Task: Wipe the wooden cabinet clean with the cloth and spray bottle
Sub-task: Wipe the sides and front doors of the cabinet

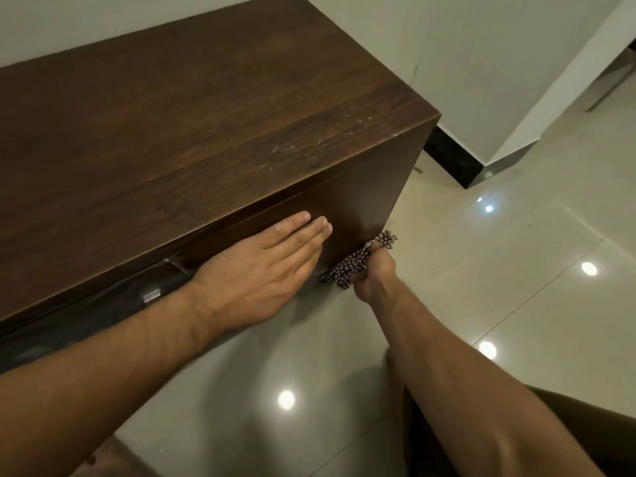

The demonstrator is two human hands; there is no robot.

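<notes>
A dark brown wooden cabinet (pixel 192 108) fills the upper left, its top streaked with pale smears near the right front corner. My left hand (pixel 261 263) lies flat, fingers together, against the upper part of the cabinet's front panel. My right hand (pixel 373 277) is lower down at the front's right edge, closed around a checked cloth (pixel 354 263) that is pressed against the wood near the floor. No spray bottle is in view.
Glossy beige floor tiles (pixel 481 287) spread to the right and below, with lamp reflections. A white wall with black skirting (pixel 451 156) stands behind the cabinet's right end. A small metal handle (pixel 151 296) shows on the lower front. My knee (pixel 568 428) is at bottom right.
</notes>
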